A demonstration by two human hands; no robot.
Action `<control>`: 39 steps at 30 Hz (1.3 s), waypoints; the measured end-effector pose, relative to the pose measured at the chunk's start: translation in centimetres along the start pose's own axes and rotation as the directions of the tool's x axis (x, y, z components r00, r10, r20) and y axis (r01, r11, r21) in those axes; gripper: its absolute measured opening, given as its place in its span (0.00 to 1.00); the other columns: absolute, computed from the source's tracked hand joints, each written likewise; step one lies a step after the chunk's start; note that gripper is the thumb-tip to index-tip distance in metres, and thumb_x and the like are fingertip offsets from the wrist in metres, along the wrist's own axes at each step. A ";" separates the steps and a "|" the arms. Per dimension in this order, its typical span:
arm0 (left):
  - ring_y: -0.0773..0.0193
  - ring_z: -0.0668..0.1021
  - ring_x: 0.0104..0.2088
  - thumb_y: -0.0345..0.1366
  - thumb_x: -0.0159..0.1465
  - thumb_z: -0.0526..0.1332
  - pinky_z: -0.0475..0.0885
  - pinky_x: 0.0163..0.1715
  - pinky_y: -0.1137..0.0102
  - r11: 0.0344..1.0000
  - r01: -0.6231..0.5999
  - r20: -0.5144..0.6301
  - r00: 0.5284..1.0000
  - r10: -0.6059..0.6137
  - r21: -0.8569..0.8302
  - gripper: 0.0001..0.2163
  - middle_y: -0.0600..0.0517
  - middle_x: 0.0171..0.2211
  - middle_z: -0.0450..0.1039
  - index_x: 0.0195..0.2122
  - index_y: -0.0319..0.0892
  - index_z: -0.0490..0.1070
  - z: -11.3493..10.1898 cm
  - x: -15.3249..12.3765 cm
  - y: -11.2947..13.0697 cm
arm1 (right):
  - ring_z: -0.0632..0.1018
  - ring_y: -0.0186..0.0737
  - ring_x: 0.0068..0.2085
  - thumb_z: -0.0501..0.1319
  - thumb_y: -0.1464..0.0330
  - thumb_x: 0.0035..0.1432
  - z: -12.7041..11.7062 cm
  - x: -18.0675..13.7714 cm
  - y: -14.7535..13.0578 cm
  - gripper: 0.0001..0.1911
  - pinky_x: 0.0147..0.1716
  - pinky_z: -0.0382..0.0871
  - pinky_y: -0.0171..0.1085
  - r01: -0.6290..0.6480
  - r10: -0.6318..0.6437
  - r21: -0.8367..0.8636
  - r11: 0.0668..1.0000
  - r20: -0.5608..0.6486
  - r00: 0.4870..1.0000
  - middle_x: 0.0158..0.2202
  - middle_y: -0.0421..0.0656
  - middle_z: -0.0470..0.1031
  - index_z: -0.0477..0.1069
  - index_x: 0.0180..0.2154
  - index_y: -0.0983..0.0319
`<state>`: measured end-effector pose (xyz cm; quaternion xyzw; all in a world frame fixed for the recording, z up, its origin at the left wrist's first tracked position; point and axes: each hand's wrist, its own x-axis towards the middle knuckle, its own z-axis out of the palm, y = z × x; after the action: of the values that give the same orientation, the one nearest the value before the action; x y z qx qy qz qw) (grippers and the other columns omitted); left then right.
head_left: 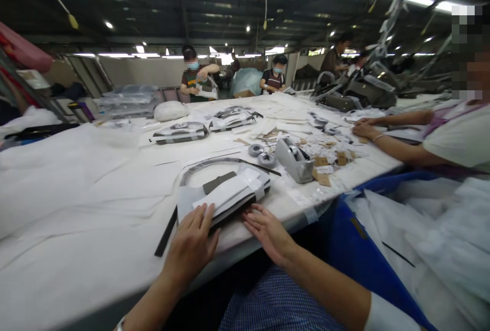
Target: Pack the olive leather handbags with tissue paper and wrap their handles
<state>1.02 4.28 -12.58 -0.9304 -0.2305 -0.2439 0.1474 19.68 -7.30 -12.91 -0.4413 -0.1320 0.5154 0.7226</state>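
Note:
My left hand (191,247) lies flat, fingers stretched out, on the near end of a stack of grey and black flat pieces wrapped in white paper (229,193) at the table's front edge. My right hand (268,231) rests open beside it, fingertips touching the stack's near right edge. A dark strap (225,161) loops behind the stack, and a black strip (165,239) juts out to the left of my left hand.
A grey tape dispenser (294,160), tape rolls (262,155) and scattered paper tags (329,160) lie to the right. A co-worker's arms (386,139) rest on the white table (76,193) at right. A blue bin with white sheets (421,249) stands beside me. Other people work at the far end.

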 end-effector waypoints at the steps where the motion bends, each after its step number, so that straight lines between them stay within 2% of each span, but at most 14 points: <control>1: 0.48 0.72 0.57 0.40 0.67 0.58 0.68 0.56 0.56 1.000 0.015 -0.022 1.000 -0.015 -0.004 0.28 0.38 0.59 0.68 0.66 0.36 0.56 0.2 -0.3 -0.2 | 0.75 0.44 0.56 0.68 0.72 0.45 0.5 0.2 0.2 0.25 0.59 0.66 0.45 0.004 -0.002 0.064 0.998 -0.025 1.000 0.48 0.43 0.77 0.66 0.46 0.57; 3: 0.48 0.73 0.55 0.43 0.68 0.59 0.68 0.55 0.56 0.999 0.051 -0.079 0.996 -0.051 -0.001 0.31 0.40 0.59 0.68 0.68 0.40 0.50 0.6 -0.9 -0.6 | 0.75 0.43 0.56 0.67 0.73 0.43 1.4 0.9 0.5 0.27 0.58 0.65 0.43 0.023 -0.020 0.136 0.991 -0.020 1.000 0.49 0.43 0.77 0.68 0.47 0.57; 7: 0.46 0.75 0.52 0.42 0.68 0.59 0.69 0.53 0.54 0.989 0.150 -0.189 0.971 -0.143 0.019 0.33 0.40 0.59 0.68 0.70 0.42 0.45 1.6 -1.8 -1.3 | 0.74 0.44 0.56 0.66 0.72 0.43 2.8 2.2 0.5 0.26 0.56 0.66 0.42 0.074 -0.087 0.074 0.995 0.194 0.977 0.51 0.43 0.76 0.74 0.48 0.59; 9: 0.45 0.76 0.50 0.42 0.68 0.58 0.71 0.51 0.53 0.982 0.188 -0.217 0.959 -0.179 0.019 0.33 0.38 0.58 0.68 0.70 0.42 0.45 2.1 -2.0 -1.7 | 0.75 0.45 0.54 0.67 0.70 0.45 2.7 2.7 0.1 0.26 0.54 0.68 0.44 0.144 -0.121 -0.062 0.988 0.278 0.953 0.50 0.43 0.77 0.75 0.49 0.58; 11: 0.45 0.77 0.49 0.42 0.69 0.57 0.72 0.49 0.54 0.978 0.207 -0.228 0.953 -0.200 0.009 0.32 0.38 0.58 0.68 0.70 0.43 0.45 2.5 -2.0 -2.2 | 0.76 0.46 0.51 0.66 0.68 0.50 1.8 2.9 -0.7 0.23 0.52 0.70 0.47 0.289 -0.180 -0.319 0.903 0.330 0.926 0.48 0.42 0.79 0.76 0.50 0.56; 13: 0.47 0.77 0.50 0.41 0.70 0.55 0.73 0.49 0.56 0.977 0.212 -0.225 0.952 -0.209 -0.011 0.30 0.41 0.59 0.68 0.70 0.47 0.45 2.8 -2.0 -2.6 | 0.77 0.46 0.50 0.64 0.66 0.55 -0.1 2.9 -2.2 0.18 0.52 0.70 0.48 0.500 -0.290 -0.596 0.629 0.417 0.862 0.47 0.42 0.79 0.77 0.49 0.55; 15: 0.48 0.77 0.50 0.40 0.71 0.54 0.73 0.50 0.57 0.978 0.207 -0.222 0.952 -0.210 -0.038 0.29 0.44 0.60 0.68 0.70 0.50 0.44 3.0 -2.1 -2.9 | 0.76 0.45 0.52 0.61 0.67 0.60 -2.9 2.9 -4.4 0.15 0.55 0.68 0.47 0.629 -0.382 -0.738 0.244 0.523 0.762 0.49 0.43 0.79 0.77 0.49 0.54; 17: 0.49 0.77 0.51 0.40 0.71 0.53 0.73 0.50 0.58 0.975 0.215 -0.218 0.950 -0.224 -0.063 0.28 0.45 0.60 0.68 0.70 0.52 0.45 3.1 -2.2 -3.1 | 0.75 0.44 0.53 0.59 0.68 0.63 -6.1 2.9 -6.7 0.15 0.58 0.66 0.46 0.589 -0.428 -0.806 -0.059 0.554 0.714 0.50 0.45 0.78 0.76 0.50 0.56; 20: 0.49 0.78 0.50 0.40 0.71 0.55 0.74 0.46 0.59 0.960 0.273 -0.210 0.937 -0.281 -0.065 0.28 0.45 0.59 0.69 0.70 0.51 0.47 3.0 -2.0 -2.9 | 0.73 0.48 0.56 0.61 0.68 0.62 -10.8 3.5 -9.5 0.17 0.59 0.64 0.45 0.338 -0.450 -0.890 -0.306 0.448 0.772 0.53 0.51 0.75 0.74 0.53 0.62; 25: 0.50 0.78 0.49 0.39 0.71 0.55 0.74 0.44 0.62 0.935 0.351 -0.235 0.906 -0.354 -0.053 0.26 0.46 0.56 0.71 0.68 0.50 0.50 2.6 -1.2 -2.2 | 0.76 0.47 0.48 0.62 0.66 0.62 -14.0 4.5 -10.9 0.09 0.50 0.69 0.43 0.213 -0.434 -0.901 -0.378 0.375 0.819 0.44 0.48 0.79 0.79 0.42 0.61; 29: 0.52 0.78 0.49 0.38 0.71 0.54 0.74 0.44 0.63 0.944 0.330 -0.246 0.912 -0.327 -0.032 0.25 0.45 0.55 0.72 0.68 0.48 0.52 2.3 -0.8 -2.0 | 0.77 0.47 0.43 0.59 0.66 0.65 -12.2 3.9 -10.4 0.10 0.47 0.66 0.44 0.189 -0.433 -0.884 -0.427 0.383 0.816 0.38 0.47 0.80 0.80 0.36 0.60; 32: 0.52 0.77 0.49 0.38 0.71 0.54 0.74 0.44 0.63 0.940 0.341 -0.243 0.910 -0.337 -0.025 0.24 0.45 0.55 0.72 0.68 0.48 0.52 2.2 -0.9 -2.0 | 0.78 0.46 0.44 0.60 0.66 0.65 -9.7 1.9 -9.1 0.09 0.46 0.65 0.43 0.252 -0.371 -0.860 -0.445 0.433 0.822 0.38 0.45 0.80 0.80 0.37 0.59; 37: 0.52 0.77 0.50 0.39 0.70 0.57 0.74 0.43 0.64 0.931 0.363 -0.209 0.907 -0.365 -0.048 0.26 0.47 0.56 0.72 0.68 0.48 0.52 2.6 -1.2 -2.4 | 0.80 0.41 0.38 0.63 0.60 0.62 -6.2 -0.8 -7.4 0.10 0.37 0.68 0.35 0.469 -0.035 -0.842 -0.265 0.495 0.868 0.35 0.40 0.82 0.81 0.36 0.55; 39: 0.53 0.77 0.50 0.39 0.69 0.58 0.74 0.43 0.66 0.923 0.381 -0.212 0.898 -0.384 -0.058 0.27 0.49 0.56 0.72 0.68 0.48 0.53 2.8 -1.3 -2.5 | 0.81 0.41 0.39 0.59 0.56 0.65 -5.4 0.1 -7.4 0.15 0.40 0.69 0.35 0.470 -0.072 -0.855 -0.219 0.494 0.866 0.37 0.41 0.83 0.81 0.38 0.55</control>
<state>-0.16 6.98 -15.17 -0.8354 -0.3892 -0.3711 0.1140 27.82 -10.47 -10.34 -0.7125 -0.6604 0.1144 0.2078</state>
